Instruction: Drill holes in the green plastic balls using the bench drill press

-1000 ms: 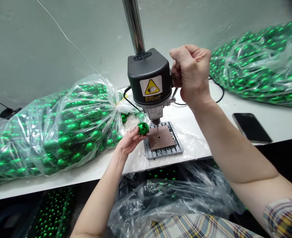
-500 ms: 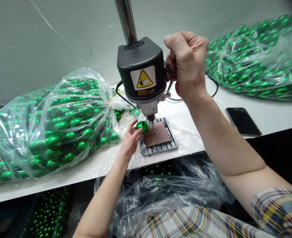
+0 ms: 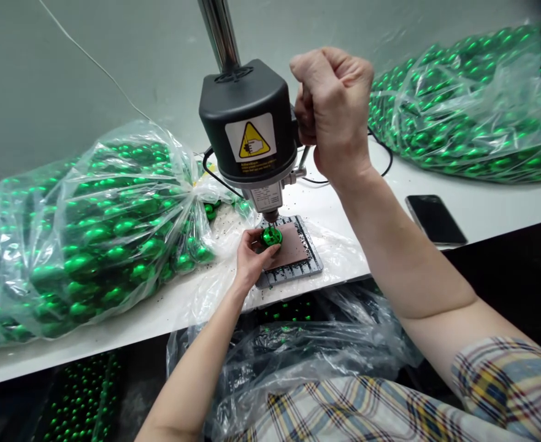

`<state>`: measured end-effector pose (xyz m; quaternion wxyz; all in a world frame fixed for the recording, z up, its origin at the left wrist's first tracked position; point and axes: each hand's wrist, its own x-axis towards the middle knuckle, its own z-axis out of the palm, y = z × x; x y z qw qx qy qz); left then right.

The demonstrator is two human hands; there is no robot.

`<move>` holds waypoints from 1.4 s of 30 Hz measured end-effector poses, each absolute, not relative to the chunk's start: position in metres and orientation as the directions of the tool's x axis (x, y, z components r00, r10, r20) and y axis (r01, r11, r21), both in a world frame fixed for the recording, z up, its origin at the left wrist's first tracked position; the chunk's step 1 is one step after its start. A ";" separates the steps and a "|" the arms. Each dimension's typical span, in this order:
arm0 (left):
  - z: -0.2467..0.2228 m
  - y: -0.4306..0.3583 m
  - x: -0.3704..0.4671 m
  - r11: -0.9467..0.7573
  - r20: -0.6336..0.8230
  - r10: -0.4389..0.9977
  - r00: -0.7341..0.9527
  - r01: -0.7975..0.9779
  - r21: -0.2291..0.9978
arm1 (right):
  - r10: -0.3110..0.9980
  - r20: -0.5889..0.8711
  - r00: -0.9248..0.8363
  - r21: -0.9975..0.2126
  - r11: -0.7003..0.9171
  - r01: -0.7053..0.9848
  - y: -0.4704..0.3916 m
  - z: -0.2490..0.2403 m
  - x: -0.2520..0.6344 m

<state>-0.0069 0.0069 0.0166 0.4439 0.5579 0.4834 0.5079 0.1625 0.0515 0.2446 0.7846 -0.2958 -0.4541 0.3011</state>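
Between the thumb and fingers of my left hand (image 3: pixel 251 256) is a shiny green ball (image 3: pixel 271 237). It sits over the brown pad (image 3: pixel 293 245) on the slotted metal base (image 3: pixel 314 267), right below the bit of a small bench drill press (image 3: pixel 247 132). Whether the bit touches the ball is hard to make out. My right hand (image 3: pixel 337 107) is raised beside the black drill head, its fingers closed round the feed handle, which the hand mostly hides. A yellow warning label (image 3: pixel 252 141) faces me on the drill head.
A large clear bag of green balls (image 3: pixel 91 239) lies on the left of the white table (image 3: pixel 372 221); another bag (image 3: pixel 473 110) lies at the back right. A phone (image 3: pixel 436 219) rests near the front edge. Clear plastic (image 3: pixel 307 362) with green balls is below the table edge.
My left hand has brought the green ball rightward onto the pad, under the drill bit. My right hand keeps its grip beside the drill head. The whole view has shifted slightly.
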 end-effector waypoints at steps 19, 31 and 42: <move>0.009 -0.010 0.018 -0.216 0.222 0.974 -0.048 0.103 0.971 | 0.745 0.545 0.385 -0.749 0.639 -0.176 0.047 0.243 0.163; 0.001 -0.009 0.017 -0.242 0.245 0.969 -0.025 0.081 0.967 | 0.512 0.762 0.397 -0.546 0.837 -0.034 0.015 0.198 0.167; 0.000 -0.010 0.017 -0.253 0.255 0.967 -0.011 0.092 0.963 | 0.369 0.841 0.395 -0.406 0.914 0.010 0.005 0.150 0.168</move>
